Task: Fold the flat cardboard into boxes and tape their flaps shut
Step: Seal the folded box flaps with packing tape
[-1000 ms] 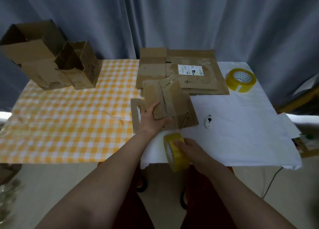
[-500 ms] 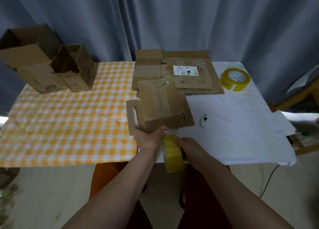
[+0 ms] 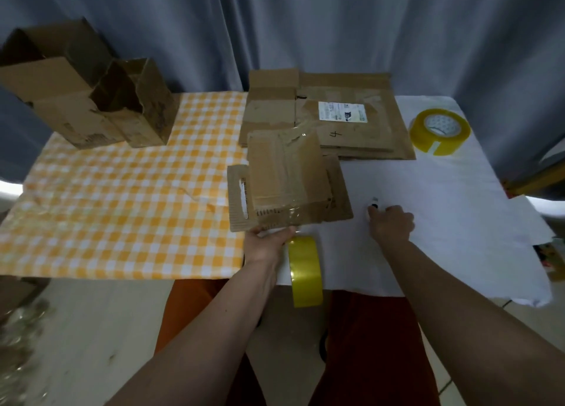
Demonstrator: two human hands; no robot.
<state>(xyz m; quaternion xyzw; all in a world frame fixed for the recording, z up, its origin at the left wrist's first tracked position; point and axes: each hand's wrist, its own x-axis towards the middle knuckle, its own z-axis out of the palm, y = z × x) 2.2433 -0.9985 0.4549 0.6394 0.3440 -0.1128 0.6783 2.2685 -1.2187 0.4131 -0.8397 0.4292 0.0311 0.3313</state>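
A small folded cardboard box (image 3: 287, 179) lies at the table's middle with clear tape across its top. My left hand (image 3: 269, 237) grips its near edge, where the tape strip runs down. A yellow tape roll (image 3: 305, 271) stands on edge just right of my left wrist, over the table's front edge. My right hand (image 3: 391, 225) is to the right on the white cloth, its fingers curled round a small white cutter (image 3: 373, 205). Flat cardboard sheets (image 3: 342, 121) are stacked behind the box.
Two open folded boxes (image 3: 91, 99) stand at the back left on the yellow checked cloth (image 3: 122, 206). A second yellow tape roll (image 3: 438, 131) lies at the back right on the white cloth (image 3: 458, 216). A grey curtain hangs behind the table.
My right hand has let go of the tape roll and moved right to the small cutter. My left hand has slid from the box's top down to its near edge.
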